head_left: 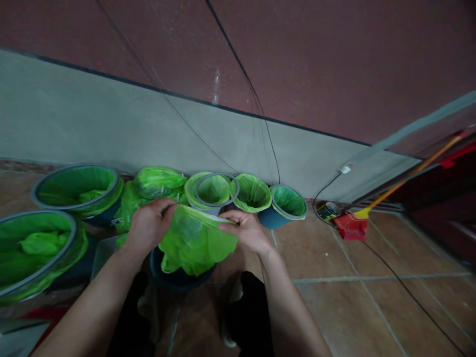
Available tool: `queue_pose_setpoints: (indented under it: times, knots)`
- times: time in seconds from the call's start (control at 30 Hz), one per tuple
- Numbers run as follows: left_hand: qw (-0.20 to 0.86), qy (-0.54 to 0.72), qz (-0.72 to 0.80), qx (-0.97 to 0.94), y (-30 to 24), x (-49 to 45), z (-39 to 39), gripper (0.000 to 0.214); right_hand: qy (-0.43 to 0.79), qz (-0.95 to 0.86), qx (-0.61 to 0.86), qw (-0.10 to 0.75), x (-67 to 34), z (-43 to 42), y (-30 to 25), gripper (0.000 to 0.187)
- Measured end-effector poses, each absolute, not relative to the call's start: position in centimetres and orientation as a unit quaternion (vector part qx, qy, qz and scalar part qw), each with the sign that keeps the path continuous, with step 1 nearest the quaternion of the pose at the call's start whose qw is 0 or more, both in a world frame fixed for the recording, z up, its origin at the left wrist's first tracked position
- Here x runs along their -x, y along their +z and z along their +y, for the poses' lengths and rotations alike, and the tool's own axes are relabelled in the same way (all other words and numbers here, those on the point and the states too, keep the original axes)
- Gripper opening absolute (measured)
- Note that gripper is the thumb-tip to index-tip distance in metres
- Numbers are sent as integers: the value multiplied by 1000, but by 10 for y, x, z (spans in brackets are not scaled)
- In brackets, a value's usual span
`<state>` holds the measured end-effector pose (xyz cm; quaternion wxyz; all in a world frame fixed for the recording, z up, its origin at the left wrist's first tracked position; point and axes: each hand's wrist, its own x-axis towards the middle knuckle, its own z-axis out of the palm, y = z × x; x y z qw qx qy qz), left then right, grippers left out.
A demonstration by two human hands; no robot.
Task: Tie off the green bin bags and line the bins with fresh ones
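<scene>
A green plastic bag (pixel 201 243) is stretched between my two hands, its lower part hanging over a dark bin (pixel 178 282) on the floor. My left hand (pixel 150 225) is closed on the bag's left edge. On the right, my right hand (pixel 247 230) pinches the bag's upper rim between thumb and fingers. The bag partly hides the mouth of the dark bin. Just behind stand a grey-rimmed bin (pixel 216 204) and a green-lined bin (pixel 251 193).
Large lined bins (pixel 80 191) stand at left, beside filled green bags (pixel 158 183). A blue bin (pixel 288 203) stands by the wall. Farther right are a red broom (pixel 351 225) with a yellow handle and a black cable (pixel 405 290) across the tiled floor.
</scene>
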<state>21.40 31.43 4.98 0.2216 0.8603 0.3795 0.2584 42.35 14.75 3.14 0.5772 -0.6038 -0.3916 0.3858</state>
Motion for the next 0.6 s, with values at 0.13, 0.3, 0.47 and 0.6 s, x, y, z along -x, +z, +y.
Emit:
queue_pose_setpoints:
  times: [0.13,0.3,0.47,0.6]
  knots:
    - [173,301,425,-836,57,-205,322,34,300,-479,681,465,-428,141,35,22]
    - [192,303,437,-825,60,-199,328,35,107,-441,826,335,-436,144,31,34]
    - [379,264,380,-801,69,-186,334,37,38,-350,889,295,-452,136,28,44]
    - [471,152,326,-805,70,-175,336,40,-11,-268,902,338,-472,122,25,45]
